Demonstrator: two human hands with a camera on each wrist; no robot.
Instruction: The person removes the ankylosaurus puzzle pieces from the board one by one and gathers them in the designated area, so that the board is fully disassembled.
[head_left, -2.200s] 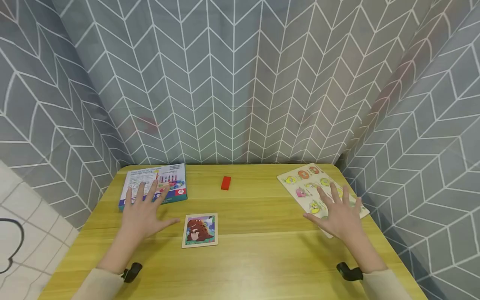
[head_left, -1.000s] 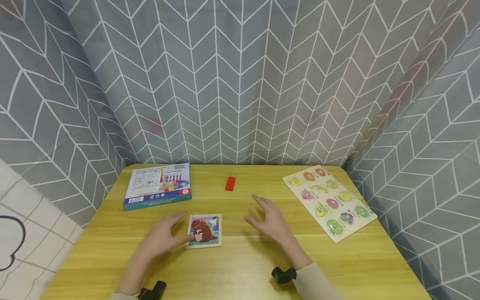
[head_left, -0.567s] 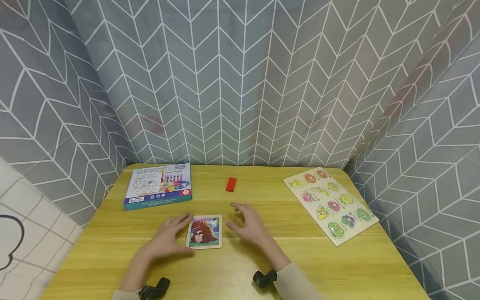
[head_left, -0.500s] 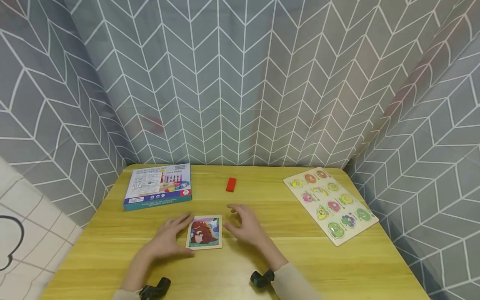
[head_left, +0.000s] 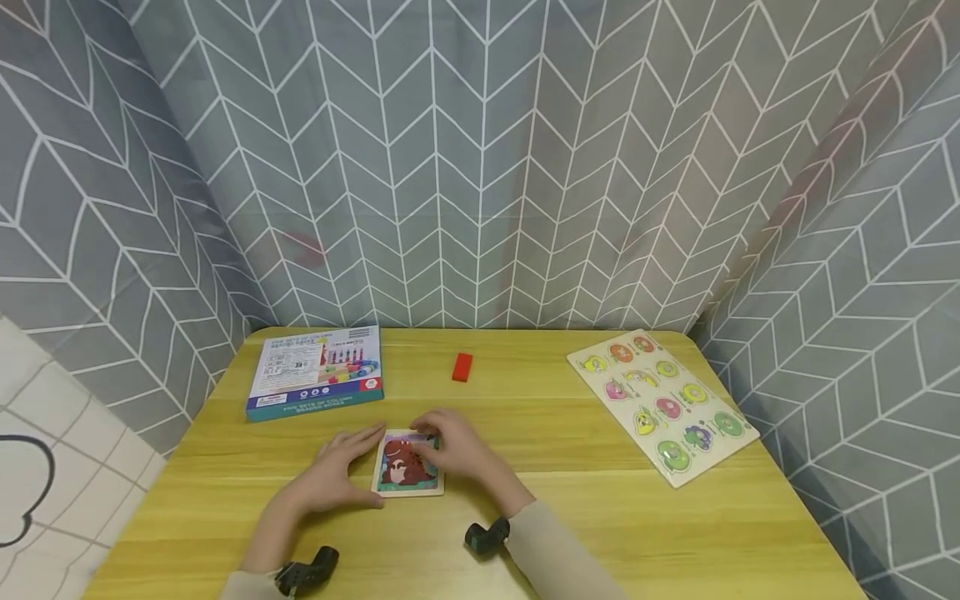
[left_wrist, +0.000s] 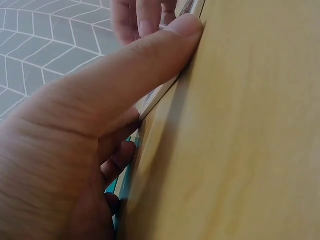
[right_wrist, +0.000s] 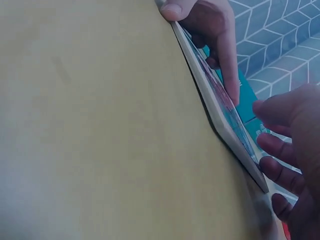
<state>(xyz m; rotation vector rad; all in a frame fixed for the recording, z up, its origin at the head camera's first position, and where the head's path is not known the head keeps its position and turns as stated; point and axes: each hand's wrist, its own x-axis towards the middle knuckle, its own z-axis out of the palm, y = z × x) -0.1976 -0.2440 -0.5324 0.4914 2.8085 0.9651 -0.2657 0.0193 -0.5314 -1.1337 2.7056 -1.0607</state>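
A small square dinosaur puzzle (head_left: pixel 405 473) with a pale wooden frame lies on the table, left of the middle. My left hand (head_left: pixel 330 479) holds it by its left side, thumb at the near corner and index finger at the far corner. In the left wrist view the thumb (left_wrist: pixel 150 57) lies right along the board's edge. Above the puzzle's right part hovers my right hand (head_left: pixel 459 450), its fingers bent and spread, with nothing between them. The right wrist view shows these fingers (right_wrist: pixel 280 175) close beside the puzzle's face (right_wrist: pixel 227 107).
A flat printed box (head_left: pixel 315 375) lies at the table's back left. Behind the puzzle is a red block (head_left: pixel 462 367). On the right rests a wooden fruit board (head_left: pixel 663 404) with several colourful pieces. Patterned curtains (head_left: pixel 480 167) rise behind the table (head_left: pixel 720 533).
Both hands have come inward from the table's sides. The left hand has taken hold of the puzzle's left side; the right has moved left until over its right part.
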